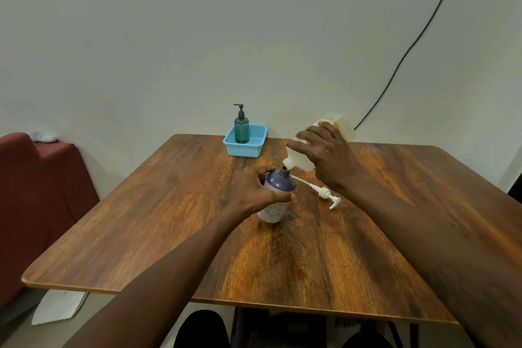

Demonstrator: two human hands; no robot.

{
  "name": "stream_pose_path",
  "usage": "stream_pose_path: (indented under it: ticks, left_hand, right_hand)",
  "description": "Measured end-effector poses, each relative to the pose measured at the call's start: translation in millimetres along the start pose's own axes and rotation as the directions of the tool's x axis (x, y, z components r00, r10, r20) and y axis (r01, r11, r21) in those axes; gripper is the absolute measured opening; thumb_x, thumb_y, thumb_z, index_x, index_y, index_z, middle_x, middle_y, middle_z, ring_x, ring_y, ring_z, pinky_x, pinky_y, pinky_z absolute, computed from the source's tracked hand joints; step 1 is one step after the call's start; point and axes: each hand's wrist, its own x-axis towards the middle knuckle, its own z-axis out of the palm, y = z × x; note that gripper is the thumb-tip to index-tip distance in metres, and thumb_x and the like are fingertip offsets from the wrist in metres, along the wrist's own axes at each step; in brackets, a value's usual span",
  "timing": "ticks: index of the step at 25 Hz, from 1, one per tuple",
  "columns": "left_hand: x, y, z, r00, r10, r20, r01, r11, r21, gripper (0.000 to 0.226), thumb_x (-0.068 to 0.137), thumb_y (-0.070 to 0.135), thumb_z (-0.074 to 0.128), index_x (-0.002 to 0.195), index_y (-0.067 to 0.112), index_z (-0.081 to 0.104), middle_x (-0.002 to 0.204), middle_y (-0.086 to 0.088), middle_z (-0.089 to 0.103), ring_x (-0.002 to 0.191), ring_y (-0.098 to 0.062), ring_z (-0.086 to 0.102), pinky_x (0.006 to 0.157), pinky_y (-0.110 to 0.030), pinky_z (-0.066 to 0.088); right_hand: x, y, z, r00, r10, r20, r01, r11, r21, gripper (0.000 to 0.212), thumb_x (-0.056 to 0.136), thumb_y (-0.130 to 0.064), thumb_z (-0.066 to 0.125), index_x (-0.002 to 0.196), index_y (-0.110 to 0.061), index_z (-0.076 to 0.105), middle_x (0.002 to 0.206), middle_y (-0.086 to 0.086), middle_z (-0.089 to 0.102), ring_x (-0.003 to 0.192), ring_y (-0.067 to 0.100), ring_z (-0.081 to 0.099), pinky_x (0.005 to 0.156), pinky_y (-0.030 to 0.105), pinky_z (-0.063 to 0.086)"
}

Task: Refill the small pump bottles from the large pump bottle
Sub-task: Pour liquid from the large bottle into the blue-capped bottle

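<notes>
My left hand grips a small purple-and-white bottle standing upright on the wooden table, its neck open with no pump on it. My right hand holds the large pale yellow bottle tilted steeply down, its open mouth resting at the small bottle's neck. A white pump head with its long tube lies flat on the table just right of the small bottle. A small green pump bottle stands in a blue basket at the table's far edge.
A dark red seat stands to the left of the table. A black cable runs down the wall at the right. White paper lies on the floor under the table's left corner.
</notes>
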Motion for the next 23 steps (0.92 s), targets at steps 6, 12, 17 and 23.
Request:
stream_pose_path:
  ticks: [6, 12, 17, 23]
  left_hand:
    - [0.5, -3.6, 1.0, 0.998, -0.048, -0.027, 0.048, 0.999, -0.006, 0.082, 0.06, 0.07, 0.085, 0.129, 0.027, 0.071, 0.114, 0.009, 0.076, 0.103, -0.009, 0.07, 0.088, -0.034, 0.062]
    - [-5.0, -14.7, -1.8, 0.991, -0.092, -0.096, 0.086, 0.994, -0.06, 0.074, 0.056, 0.07, 0.088, 0.119, 0.037, 0.072, 0.105, 0.025, 0.074, 0.099, 0.001, 0.071, 0.078, -0.017, 0.059]
    - [-9.5, -29.3, -8.2, 0.987, -0.133, -0.092, 0.123, 0.987, -0.107, 0.092, 0.052, 0.069, 0.089, 0.132, 0.027, 0.069, 0.12, 0.012, 0.074, 0.109, -0.003, 0.069, 0.087, -0.023, 0.059]
    - [-5.1, -34.6, -7.4, 0.986, -0.129, -0.11, 0.12, 0.989, -0.09, 0.083, 0.065, 0.048, 0.097, 0.138, 0.021, 0.066, 0.127, 0.006, 0.073, 0.113, -0.009, 0.068, 0.09, -0.025, 0.06]
  right_hand:
    - [-8.9, -5.9, 8.9, 0.978, 0.202, 0.049, -0.208, 0.959, 0.192, 0.071, 0.067, -0.02, 0.087, 0.134, -0.022, 0.062, 0.125, 0.006, 0.068, 0.116, 0.031, 0.059, 0.102, 0.047, 0.039]
    - [-6.5, -7.8, 28.3, 0.818, 0.562, 0.121, -0.553, 0.711, 0.435, 0.084, 0.059, -0.053, 0.088, 0.132, -0.031, 0.054, 0.117, 0.0, 0.065, 0.103, 0.019, 0.057, 0.075, 0.029, 0.043]
    - [-6.0, -1.7, 54.6, 0.674, 0.674, 0.303, -0.701, 0.452, 0.551, 0.089, 0.057, -0.048, 0.094, 0.133, -0.026, 0.054, 0.128, 0.0, 0.063, 0.111, 0.021, 0.06, 0.085, 0.04, 0.057]
    - [-12.6, -10.2, 79.3, 0.641, 0.669, 0.375, -0.729, 0.379, 0.571, 0.086, 0.06, -0.043, 0.094, 0.134, -0.025, 0.052, 0.133, 0.002, 0.06, 0.116, 0.022, 0.058, 0.087, 0.039, 0.056]
